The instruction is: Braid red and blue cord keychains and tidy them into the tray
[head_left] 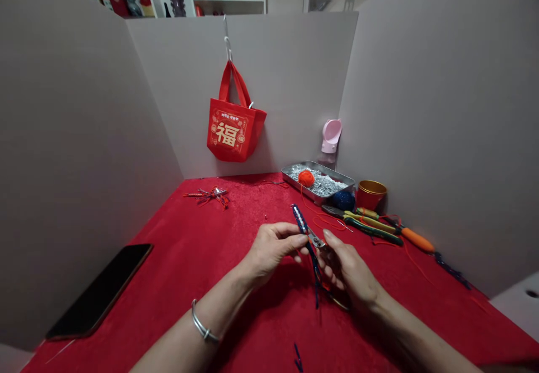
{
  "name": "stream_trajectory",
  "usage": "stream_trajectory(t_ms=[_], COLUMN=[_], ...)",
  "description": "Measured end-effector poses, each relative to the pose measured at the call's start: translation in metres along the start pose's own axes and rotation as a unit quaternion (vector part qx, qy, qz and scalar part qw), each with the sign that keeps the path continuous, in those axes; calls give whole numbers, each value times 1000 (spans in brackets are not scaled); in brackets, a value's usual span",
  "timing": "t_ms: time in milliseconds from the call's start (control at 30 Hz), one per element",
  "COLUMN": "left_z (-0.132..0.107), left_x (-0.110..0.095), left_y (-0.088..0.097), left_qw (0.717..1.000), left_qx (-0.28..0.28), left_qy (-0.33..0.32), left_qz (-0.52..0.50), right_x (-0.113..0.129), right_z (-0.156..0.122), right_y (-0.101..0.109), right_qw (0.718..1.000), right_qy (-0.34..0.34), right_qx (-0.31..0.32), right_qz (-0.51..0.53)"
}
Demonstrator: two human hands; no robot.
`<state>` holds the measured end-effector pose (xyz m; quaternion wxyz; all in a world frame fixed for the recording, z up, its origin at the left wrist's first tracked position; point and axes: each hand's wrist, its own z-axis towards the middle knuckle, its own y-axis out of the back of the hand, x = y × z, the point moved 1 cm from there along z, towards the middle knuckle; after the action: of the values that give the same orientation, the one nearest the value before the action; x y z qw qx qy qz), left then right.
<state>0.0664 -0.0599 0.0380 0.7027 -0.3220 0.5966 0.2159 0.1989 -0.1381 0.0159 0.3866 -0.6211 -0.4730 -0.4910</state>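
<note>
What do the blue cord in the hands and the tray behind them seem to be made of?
The blue cord looks like braided textile thread, maybe with shiny metallic strands, because its twisted surface shows small pale glints. The tray looks like bare metal, probably aluminium or steel, with a dull silvery sheen and a smooth rim.

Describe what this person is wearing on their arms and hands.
The left hand and the right hand wear no gloves, and no sleeves show on either arm. The only thing worn in view is a slim, silver-coloured metal bangle on the left forearm.
</note>
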Motion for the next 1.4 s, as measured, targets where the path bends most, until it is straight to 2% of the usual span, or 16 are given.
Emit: stream_trajectory(t_ms=[133,333,567,800,900,1000,1133,1233,1400], left_z=[1,2,2,2,3,2,2,2,1], left_x=[-1,-4,-3,0,0,-1,-2,-2,-3], left_y=[1,1,0,1,2,1,1,1,0], left_qw=[999,994,986,983,983,983,983,983,983], left_qx=[-3,-55,-51,-46,-45,-42,-46,-50,-45], left_qy=[-19,-39,-80,-93,-93,-93,-90,-88,-88], left_qz=[28,86,135,154,154,154,156,155,158], right_x=[-3,-4,-2,-3,-4,-5,-5,-4,-3], right_z=[5,11,11,12,12,13,11,7,1], right_y=[2,6,6,5,6,7,8,7,5], right_qw=[999,989,983,978,981,990,999,999,998], right_qy=[29,77,110,128,116,72,14,7,9], right_qx=[-16,-39,-36,-30,-37,-35,10,43,20], right_qz=[-42,-118,-145,-162,-149,-114,-34,17,55])
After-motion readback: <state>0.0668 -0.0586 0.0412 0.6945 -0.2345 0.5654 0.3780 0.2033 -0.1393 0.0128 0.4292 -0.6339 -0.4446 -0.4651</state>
